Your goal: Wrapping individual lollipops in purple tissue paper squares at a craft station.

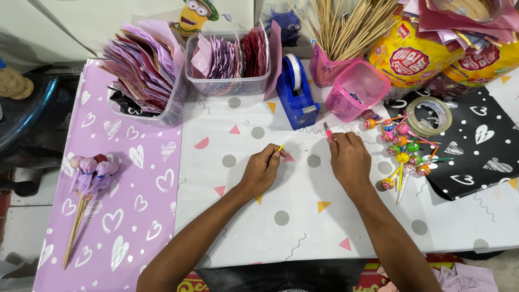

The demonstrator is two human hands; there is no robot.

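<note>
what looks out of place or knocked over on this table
The pink tub beside the blue tape dispenser lies tipped on its side, mouth facing the camera, while its twin holding wooden sticks stands upright. The lollipops by the right hand lie in a loose scatter. Nothing looks damaged.

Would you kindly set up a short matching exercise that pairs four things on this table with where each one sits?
Things:
1. tape dispenser
2. loose lollipops
3. wrapped bouquet on sticks
4. roll of tape

Places:
A. on the lilac heart-print sheet, far left
B. on the black heart-print paper
C. just right of the right hand
D. behind the hands, beside the pink tubs

Pairs: 1-D, 2-C, 3-A, 4-B
</note>
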